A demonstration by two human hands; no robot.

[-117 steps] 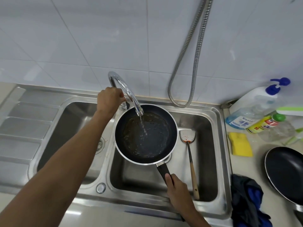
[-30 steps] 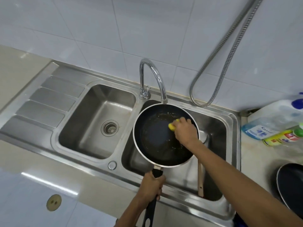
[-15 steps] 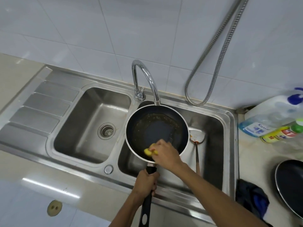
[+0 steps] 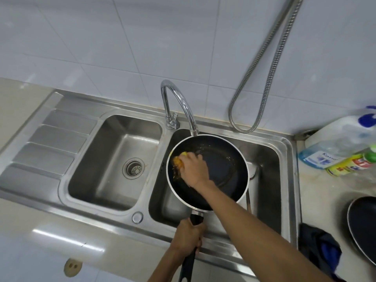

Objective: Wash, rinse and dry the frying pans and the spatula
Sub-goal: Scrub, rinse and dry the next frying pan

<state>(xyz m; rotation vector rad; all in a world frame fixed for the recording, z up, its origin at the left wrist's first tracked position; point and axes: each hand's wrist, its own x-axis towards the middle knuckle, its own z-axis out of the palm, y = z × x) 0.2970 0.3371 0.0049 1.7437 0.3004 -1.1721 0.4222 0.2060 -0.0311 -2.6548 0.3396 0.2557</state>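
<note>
White-tiled wall [image 4: 142, 47] behind steel sink [image 4: 61, 139]

— What is behind my sink?

— A wall [image 4: 142, 37] of big white tiles fills the top of the frame. It looks bright and a bit shiny. A silver hose [image 4: 270, 64] hangs down it at the upper right and makes a loop.

— And what is my sink [image 4: 61, 119] like?

— It is shiny metal with two bowls. The left bowl has a round drain [image 4: 133, 168]. Ridges run down the far left side. A curved tap [image 4: 179, 104] stands in the middle.

— What is around it?

— A pale counter [image 4: 50, 237], glossy at the lower left, with light shining on it.
</note>
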